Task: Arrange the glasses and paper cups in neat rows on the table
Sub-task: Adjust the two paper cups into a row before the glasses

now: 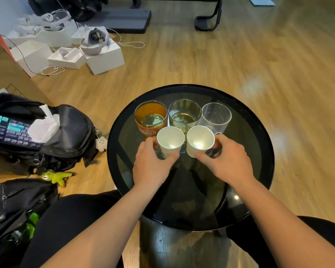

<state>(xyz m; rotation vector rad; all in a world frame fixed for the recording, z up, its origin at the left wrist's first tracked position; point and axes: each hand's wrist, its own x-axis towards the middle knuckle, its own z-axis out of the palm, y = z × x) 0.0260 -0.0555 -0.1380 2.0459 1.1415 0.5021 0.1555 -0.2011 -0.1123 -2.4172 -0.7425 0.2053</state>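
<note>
Round glass table [259,151]. Far row, left to right: amber glass [150,117], clear glass [184,115], both empty; third glass [216,117] empty. Near row: two white paper cups, empty, upright. Left hand [153,165] gripping left cup [170,141]; right hand [230,161] gripping right cup [200,141].

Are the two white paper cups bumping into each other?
Apart. The head view shows a dark strip of table between the left paper cup and the right paper cup, from rims down to bases.

Amber glass [150,118]: white lettering "HOCOL" readable, partly hidden by paper cup [170,141].
</note>
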